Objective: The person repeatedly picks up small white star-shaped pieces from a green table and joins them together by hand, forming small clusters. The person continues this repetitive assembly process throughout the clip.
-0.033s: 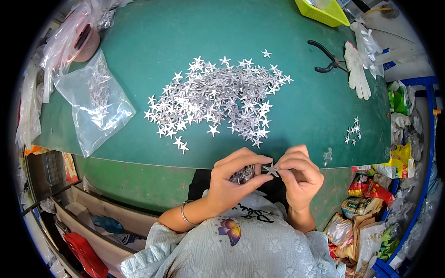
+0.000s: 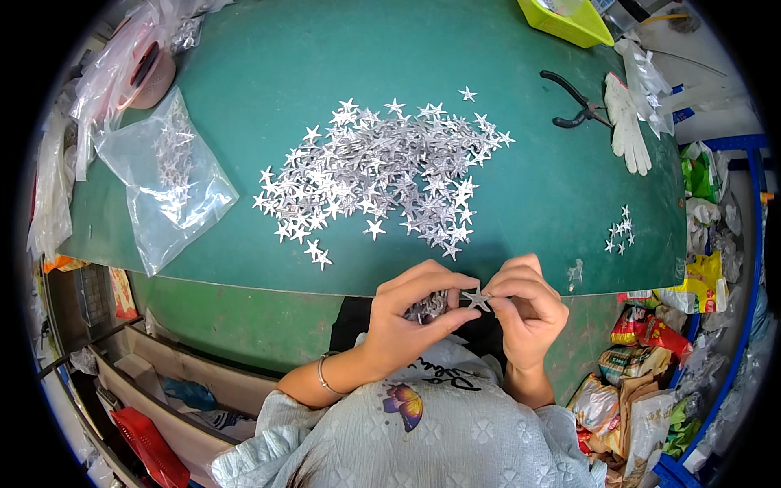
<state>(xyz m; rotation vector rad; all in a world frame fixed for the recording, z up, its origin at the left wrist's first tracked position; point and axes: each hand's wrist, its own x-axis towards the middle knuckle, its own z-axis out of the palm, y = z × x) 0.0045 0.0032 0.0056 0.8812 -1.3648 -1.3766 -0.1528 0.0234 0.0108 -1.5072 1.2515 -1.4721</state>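
Observation:
Just off the near edge of the table, my left hand (image 2: 407,313) is curled around several silver starfish pieces (image 2: 429,306) in its palm. Its thumb and forefinger reach to a single silver starfish piece (image 2: 477,300), which stands out between my two hands. My right hand (image 2: 527,313) pinches the other side of this piece between thumb and fingers. Beyond the hands, a large loose heap of the same starfish pieces (image 2: 382,163) spreads over the green table (image 2: 268,49). A smaller group of starfish pieces (image 2: 621,232) lies apart at the right.
At left lies a clear plastic bag (image 2: 146,220) with starfish pieces inside, near a pink basket (image 2: 154,85). Black-handled pliers (image 2: 573,120) and a white glove (image 2: 625,122) lie at the far right, below a yellow-green bin (image 2: 569,24). Open drawers (image 2: 163,386) stand at lower left.

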